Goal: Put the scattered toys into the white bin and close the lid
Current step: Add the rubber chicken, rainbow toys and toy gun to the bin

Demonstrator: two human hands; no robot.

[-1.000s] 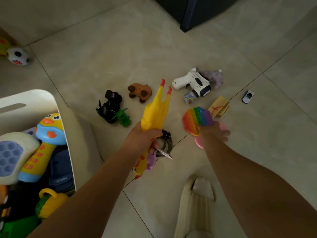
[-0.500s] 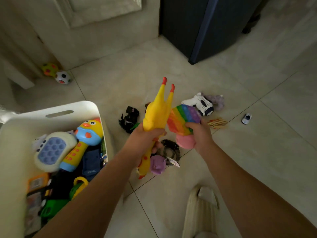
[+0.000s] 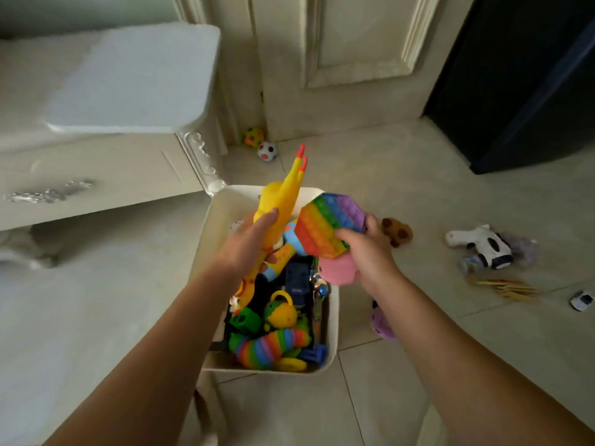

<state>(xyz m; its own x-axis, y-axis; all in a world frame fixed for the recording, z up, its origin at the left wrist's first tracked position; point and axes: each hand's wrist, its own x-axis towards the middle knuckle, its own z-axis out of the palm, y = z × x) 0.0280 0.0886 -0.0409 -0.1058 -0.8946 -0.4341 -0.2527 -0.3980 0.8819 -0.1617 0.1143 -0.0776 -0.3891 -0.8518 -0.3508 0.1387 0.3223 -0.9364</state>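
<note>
A floor of large pale tiles (image 3: 402, 194) with thin grout lines is seen from above. It is bounded at the back by a cream panelled door (image 3: 354, 43), by a dark cabinet (image 3: 515, 75) on the right, and by white furniture with ornate moulded trim (image 3: 96, 175) on the left. A pale rounded slab (image 3: 135, 75) lies on that furniture; it may be the lid, though the blur leaves this unsure.

The white bin (image 3: 219, 220) stands on the tiles against the furniture, open and crowded with toys. The rubber chicken (image 3: 280, 201) is held over the bin's far end by the left hand (image 3: 248, 246), whose fingers and thumb are wrapped round its body. Its long axis is tilted, with the red-tipped feet up and away toward the door and the other end down among the toys.

The rainbow pop pad (image 3: 328, 220) and a pink pad (image 3: 338, 268) beneath it are pinched in the right hand (image 3: 370, 252) above the bin's right rim.

A brown toy (image 3: 397, 231), white toy gun (image 3: 483, 246), wooden sticks (image 3: 512, 286) and small car (image 3: 582, 300) lie scattered on the right.
</note>
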